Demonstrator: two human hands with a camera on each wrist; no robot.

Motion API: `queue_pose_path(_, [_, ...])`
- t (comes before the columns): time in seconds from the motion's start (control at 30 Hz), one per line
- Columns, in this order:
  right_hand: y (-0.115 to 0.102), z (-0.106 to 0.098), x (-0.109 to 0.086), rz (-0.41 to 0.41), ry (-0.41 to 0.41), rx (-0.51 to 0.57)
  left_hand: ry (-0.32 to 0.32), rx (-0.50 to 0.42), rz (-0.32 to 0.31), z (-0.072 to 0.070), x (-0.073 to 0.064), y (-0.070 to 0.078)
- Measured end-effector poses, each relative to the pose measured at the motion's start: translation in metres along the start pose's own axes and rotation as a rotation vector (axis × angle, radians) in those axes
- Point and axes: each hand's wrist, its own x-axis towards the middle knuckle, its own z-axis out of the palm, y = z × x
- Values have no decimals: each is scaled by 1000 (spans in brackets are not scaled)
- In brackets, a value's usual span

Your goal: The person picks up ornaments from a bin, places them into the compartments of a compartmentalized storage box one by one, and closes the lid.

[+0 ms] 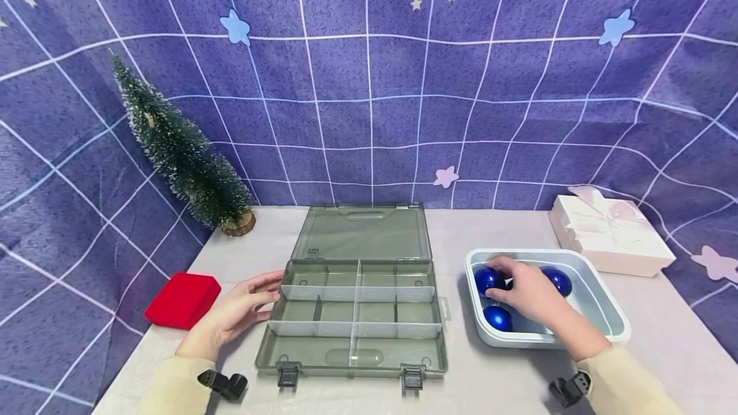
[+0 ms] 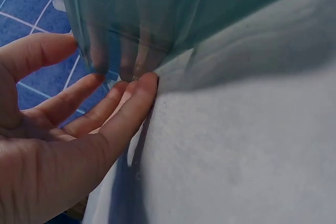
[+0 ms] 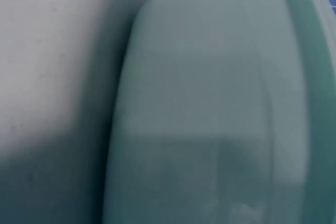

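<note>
A grey see-through organizer box (image 1: 305,341) lies with its lid (image 1: 360,234) folded back, its divided compartments holding nothing. At its left side is my left hand (image 1: 233,312), fingers loosely extended and fingertips right at the wall; the left wrist view shows this contact with the box (image 2: 173,19) close up. My right hand (image 1: 532,292) reaches into a pale blue tub (image 1: 602,303), thumb and fingers around a shiny blue ball (image 1: 485,280). A second blue ball (image 1: 498,319) lies just in front, and a third (image 1: 558,282) is partly behind the hand. The right wrist view shows only the tub's outer wall (image 3: 199,93).
A red box (image 1: 183,300) sits left of the left hand. Behind it a small frosted Christmas tree (image 1: 179,152) leans on a wooden base. A pale pink gift box (image 1: 614,235) with a ribbon stands behind the tub. Purple grid cloth (image 1: 398,120) hangs around the table.
</note>
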Motion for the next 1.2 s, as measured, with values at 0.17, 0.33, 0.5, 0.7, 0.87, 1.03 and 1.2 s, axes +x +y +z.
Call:
queue_pose_path(0.17, [-4, -10, -5, 19, 60, 90, 21, 10, -16, 2, 0, 0])
queue_pose_path(0.33, [-13, -19, -7, 25, 111, 198, 43, 24, -28, 2, -1, 0])
queue_pose_path(0.5, [-28, -21, -6, -8, 160, 304, 41, 12, -25, 1, -1, -1])
queue_pose_path(0.7, [-53, -19, 1, -72, 199, 424, 33, 0, -19, 2, -1, -2])
queue_pose_path(0.87, [-78, -16, 9, -118, 156, 488, 39, -6, -19, 2, 1, -2])
queue_pose_path(1.03, [-103, -6, 20, -161, 111, 538, 35, -33, -28, 4, 0, -2])
queue_pose_path(1.2, [-128, 10, 33, -210, 78, 582, 46, -34, -38, 5, -1, -1])
